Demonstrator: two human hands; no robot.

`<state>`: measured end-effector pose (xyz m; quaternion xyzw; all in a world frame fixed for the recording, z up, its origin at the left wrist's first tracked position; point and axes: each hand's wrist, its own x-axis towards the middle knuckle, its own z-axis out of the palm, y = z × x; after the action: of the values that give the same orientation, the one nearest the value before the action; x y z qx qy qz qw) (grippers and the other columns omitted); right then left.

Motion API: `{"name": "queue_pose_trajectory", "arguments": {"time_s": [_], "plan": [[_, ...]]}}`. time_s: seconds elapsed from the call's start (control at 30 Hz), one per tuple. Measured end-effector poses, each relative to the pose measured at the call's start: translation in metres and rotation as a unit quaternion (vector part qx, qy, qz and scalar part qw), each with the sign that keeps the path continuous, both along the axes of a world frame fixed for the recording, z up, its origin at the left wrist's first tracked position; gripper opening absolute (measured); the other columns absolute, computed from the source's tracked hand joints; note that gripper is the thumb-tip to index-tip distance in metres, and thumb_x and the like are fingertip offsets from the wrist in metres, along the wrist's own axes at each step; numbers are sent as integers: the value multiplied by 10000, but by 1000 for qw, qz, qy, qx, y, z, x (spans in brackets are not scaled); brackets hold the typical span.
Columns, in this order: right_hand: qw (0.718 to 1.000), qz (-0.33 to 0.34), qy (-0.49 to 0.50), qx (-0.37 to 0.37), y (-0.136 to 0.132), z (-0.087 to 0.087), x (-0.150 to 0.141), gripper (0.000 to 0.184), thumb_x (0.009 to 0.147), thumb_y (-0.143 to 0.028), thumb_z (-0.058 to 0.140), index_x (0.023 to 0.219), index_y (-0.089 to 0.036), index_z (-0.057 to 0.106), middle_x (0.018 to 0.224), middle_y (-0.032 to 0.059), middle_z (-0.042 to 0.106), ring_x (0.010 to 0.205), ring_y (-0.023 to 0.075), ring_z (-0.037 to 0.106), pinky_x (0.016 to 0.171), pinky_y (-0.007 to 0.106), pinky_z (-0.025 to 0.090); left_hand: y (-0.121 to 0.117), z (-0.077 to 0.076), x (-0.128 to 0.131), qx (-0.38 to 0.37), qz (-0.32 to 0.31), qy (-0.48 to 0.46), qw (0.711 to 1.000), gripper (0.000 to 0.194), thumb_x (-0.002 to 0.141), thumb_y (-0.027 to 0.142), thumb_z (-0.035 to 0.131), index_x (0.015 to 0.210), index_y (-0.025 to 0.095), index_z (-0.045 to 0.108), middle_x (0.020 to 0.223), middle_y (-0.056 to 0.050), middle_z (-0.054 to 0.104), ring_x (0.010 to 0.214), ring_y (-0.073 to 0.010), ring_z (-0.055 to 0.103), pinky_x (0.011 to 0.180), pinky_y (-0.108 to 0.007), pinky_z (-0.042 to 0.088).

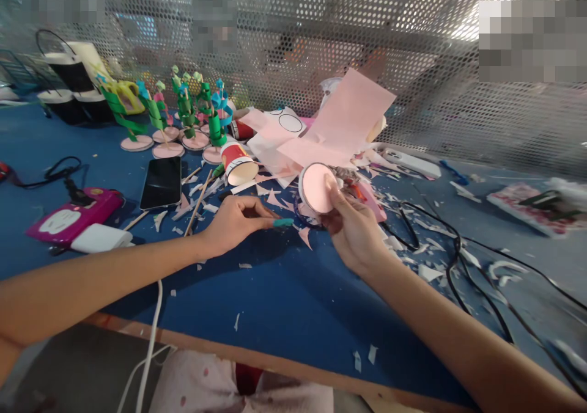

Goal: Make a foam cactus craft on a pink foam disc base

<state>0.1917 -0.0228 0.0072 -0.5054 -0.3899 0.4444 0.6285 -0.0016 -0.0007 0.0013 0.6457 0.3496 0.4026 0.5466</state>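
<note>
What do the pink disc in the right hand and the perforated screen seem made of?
Pink disc: probably paper or card, matte; its flat face shows no glare.
Perforated screen: likely metal, with a dull grey sheen; rows of round holes and bright streaks suggest it.

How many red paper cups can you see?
2: a front cup just beyond the left hand, and a rear cup behind it, partly covered. Others may be hidden.

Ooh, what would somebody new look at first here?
Probably the pink disc in the right hand, near the middle of the picture. Next might come the green and blue curls above round bases at the back left. Then the big pink sheet sticking up behind the disc.
</note>
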Motion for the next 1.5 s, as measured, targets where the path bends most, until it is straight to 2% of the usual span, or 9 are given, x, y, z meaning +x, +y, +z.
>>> {"name": "queue_pose_trajectory", "arguments": {"time_s": [0.13, 0.27, 0.5, 0.6, 0.73, 0.87, 0.97, 1.27, 1.5], "plan": [[991, -24, 98, -86, -7, 11, -8, 453, 486, -460, 824, 797, -186, 641, 611, -22, 591, 496, 80, 493, 411, 203, 375, 0, -2, 0, -26, -12, -10, 1000, 323, 698, 459, 696, 653, 144, 636, 700, -43, 702, 664, -152, 668, 660, -279, 567], [985, -7, 120, -124, -8, 16, -10, 365, 563, -397, 796, 805, -172, 638, 582, -21, 593, 452, 72, 477, 361, 189, 340, 0, -1, -1, -45, -4, -13, 999, 325, 731, 461, 658, 679, 140, 660, 715, -49, 716, 651, -153, 679, 652, -276, 574], [976, 11, 143, -164, -10, 20, -10, 296, 635, -345, 738, 845, -160, 642, 606, -6, 619, 429, 56, 460, 297, 159, 219, 0, 1, -1, 44, 52, 29, 997, 156, 584, 302, 785, 645, 175, 719, 726, -41, 738, 724, -197, 690, 708, -310, 577], [974, 27, 149, -167, -11, 23, -12, 278, 644, -342, 726, 832, -159, 635, 559, -22, 583, 408, 47, 435, 288, 150, 181, 0, 0, -1, 31, 50, 24, 998, 219, 600, 369, 778, 592, 170, 687, 659, -37, 718, 654, -181, 676, 652, -296, 567], [972, 9, 143, -188, -11, 24, -14, 264, 634, -334, 726, 793, -145, 633, 518, -26, 557, 380, 32, 406, 282, 132, 177, 3, -4, -3, 10, 50, 25, 998, 453, 795, 560, 543, 664, 149, 681, 705, -69, 715, 669, -173, 672, 673, -300, 560], [980, -8, 101, -174, -11, 17, -16, 310, 552, -361, 782, 701, -145, 618, 470, -34, 528, 358, 39, 398, 286, 142, 210, 3, -5, -5, 125, 96, 25, 987, 452, 803, 488, 599, 1134, 180, 606, 1215, -95, 626, 1131, -224, 583, 937, -328, 495], [984, 1, 76, -160, -14, 10, -19, 381, 489, -419, 817, 634, -144, 596, 458, -32, 518, 345, 41, 392, 287, 161, 216, -1, -3, -6, 221, 52, 53, 973, 615, 757, 463, 669, 1293, 220, 492, 1407, -95, 471, 1332, -252, 397, 1104, -379, 349], [975, 60, 118, -180, -27, 7, -32, 512, 311, -462, 865, 563, -137, 561, 460, -56, 498, 357, 24, 377, 308, 157, 280, -3, -7, -8, 361, 18, 132, 923, 861, 620, 498, 762, 1358, 201, 431, 1384, -149, 489, 1305, -312, 432, 1110, -455, 345], [974, 46, 106, -194, -25, 9, -30, 475, 407, -473, 848, 539, -143, 532, 449, -48, 507, 362, 28, 407, 322, 146, 305, 0, -12, -9, 426, 26, 133, 894, 825, 712, 467, 709, 1407, 203, 352, 1399, -162, 465, 1305, -308, 434, 1083, -467, 387]]}}
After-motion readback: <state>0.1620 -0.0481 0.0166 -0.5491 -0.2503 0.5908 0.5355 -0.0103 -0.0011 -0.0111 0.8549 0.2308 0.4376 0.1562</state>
